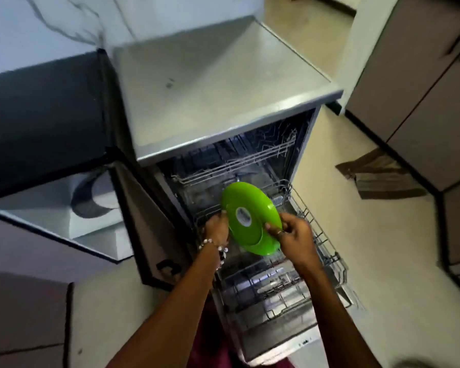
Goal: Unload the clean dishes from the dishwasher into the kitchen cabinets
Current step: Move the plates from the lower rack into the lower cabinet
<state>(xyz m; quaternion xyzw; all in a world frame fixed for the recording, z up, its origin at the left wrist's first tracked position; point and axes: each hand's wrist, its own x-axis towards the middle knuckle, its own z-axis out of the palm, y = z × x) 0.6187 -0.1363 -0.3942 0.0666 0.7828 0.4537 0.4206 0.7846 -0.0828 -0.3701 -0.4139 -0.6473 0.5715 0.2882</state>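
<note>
Two green plates (250, 216) are stacked and tilted above the pulled-out lower rack (327, 251) of the open dishwasher (223, 107). The front plate's underside faces me, with a white label at its middle. My left hand (216, 226) holds the plates' left edge, its fingers curled behind the rim. My right hand (294, 236) pinches the right edge between thumb and fingers. The upper rack (250, 160) sits farther in; I see no dishes in it.
An open cabinet door (149, 221) stands just left of the dishwasher, with a cabinet interior (72, 205) and a grey round object beyond it. A brown cloth (380, 176) lies on the floor at right, near tall cabinets (422, 88). The dishwasher door (274, 338) lies open below my arms.
</note>
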